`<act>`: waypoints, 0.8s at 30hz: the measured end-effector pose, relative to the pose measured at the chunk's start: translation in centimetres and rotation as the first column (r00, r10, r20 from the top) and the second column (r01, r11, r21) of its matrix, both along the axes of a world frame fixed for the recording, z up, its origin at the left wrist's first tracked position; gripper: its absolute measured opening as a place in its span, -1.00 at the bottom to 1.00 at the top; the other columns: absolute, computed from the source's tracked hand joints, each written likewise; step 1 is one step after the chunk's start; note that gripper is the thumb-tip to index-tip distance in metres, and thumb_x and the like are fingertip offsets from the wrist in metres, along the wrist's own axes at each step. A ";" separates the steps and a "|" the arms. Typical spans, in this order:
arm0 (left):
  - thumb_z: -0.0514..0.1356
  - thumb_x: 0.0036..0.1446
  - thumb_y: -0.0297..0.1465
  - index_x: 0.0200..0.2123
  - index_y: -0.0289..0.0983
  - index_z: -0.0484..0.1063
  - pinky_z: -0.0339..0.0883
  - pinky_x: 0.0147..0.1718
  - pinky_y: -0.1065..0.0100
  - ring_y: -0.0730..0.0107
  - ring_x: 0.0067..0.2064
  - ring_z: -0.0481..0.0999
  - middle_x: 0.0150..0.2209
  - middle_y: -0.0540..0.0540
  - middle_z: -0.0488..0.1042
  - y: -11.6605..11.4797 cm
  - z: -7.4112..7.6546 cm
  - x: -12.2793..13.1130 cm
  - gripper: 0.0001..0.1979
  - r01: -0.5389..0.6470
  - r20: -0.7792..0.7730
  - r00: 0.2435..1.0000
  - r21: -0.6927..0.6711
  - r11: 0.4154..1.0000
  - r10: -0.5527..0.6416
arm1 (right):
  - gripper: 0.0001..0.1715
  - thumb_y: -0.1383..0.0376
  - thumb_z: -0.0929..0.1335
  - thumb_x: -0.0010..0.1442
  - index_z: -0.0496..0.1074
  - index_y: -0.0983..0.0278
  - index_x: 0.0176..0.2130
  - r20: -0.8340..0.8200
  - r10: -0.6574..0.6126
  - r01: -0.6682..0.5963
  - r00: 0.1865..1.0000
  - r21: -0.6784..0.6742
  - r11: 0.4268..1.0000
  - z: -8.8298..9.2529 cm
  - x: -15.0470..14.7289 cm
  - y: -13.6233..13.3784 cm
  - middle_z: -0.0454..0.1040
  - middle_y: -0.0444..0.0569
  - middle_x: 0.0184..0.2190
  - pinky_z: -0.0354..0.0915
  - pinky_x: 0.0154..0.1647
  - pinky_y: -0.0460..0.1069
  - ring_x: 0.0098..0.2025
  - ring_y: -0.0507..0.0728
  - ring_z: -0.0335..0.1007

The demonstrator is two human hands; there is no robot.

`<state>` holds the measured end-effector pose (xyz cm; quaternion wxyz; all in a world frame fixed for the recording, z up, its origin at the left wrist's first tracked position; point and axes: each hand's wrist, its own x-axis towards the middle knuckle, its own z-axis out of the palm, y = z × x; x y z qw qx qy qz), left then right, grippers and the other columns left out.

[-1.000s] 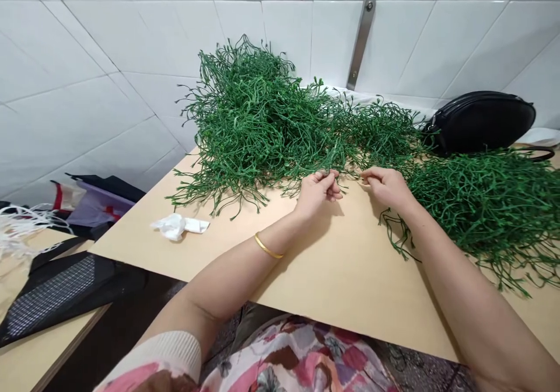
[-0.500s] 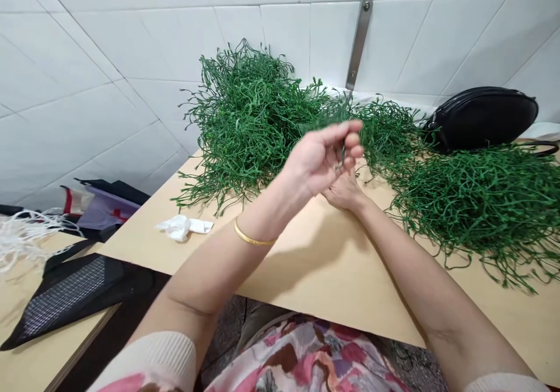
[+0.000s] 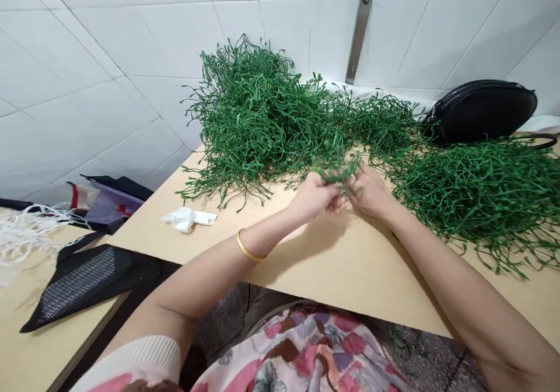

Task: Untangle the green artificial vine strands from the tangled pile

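Between my hands is a small bunch of thin green plastic stems (image 3: 339, 171), partly blurred. My left hand (image 3: 314, 196), with a gold bangle on its wrist, is closed on the bunch from the left. My right hand (image 3: 370, 193) meets it from the right, its fingers curled at the same stems and partly hidden by them. Beyond my hands rises a large tangled heap of green stems (image 3: 258, 118) against the tiled wall. To the right lies another heap of green stems (image 3: 485, 193).
A black bag (image 3: 485, 112) stands at the back right. Crumpled white tissue (image 3: 186, 219) lies on the tabletop (image 3: 324, 263) at left. On a lower surface are a black mesh-patterned bag (image 3: 79, 281) and white strings (image 3: 30, 234). A metal strip (image 3: 359, 39) is fixed to the wall.
My left hand has come down and turned over, bringing green stems to my right hand. My right hand has shifted slightly right and its fingers now meet the bunch.
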<state>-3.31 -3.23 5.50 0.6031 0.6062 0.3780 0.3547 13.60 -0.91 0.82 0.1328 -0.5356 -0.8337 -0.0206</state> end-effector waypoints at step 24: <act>-0.09 0.13 -0.52 -0.12 -0.42 0.32 0.31 -0.42 0.30 0.30 -0.36 0.45 -0.31 -0.23 0.46 -9.4 -4.3 -1.8 -0.70 0.835 -0.902 0.423 0.424 0.350 0.082 | -0.88 0.35 0.22 0.11 0.31 0.29 -0.41 -0.375 0.152 -0.254 0.914 -0.240 0.937 2.3 -1.0 -7.6 0.32 -0.09 -0.47 0.08 -0.34 -0.06 -0.40 0.03 0.17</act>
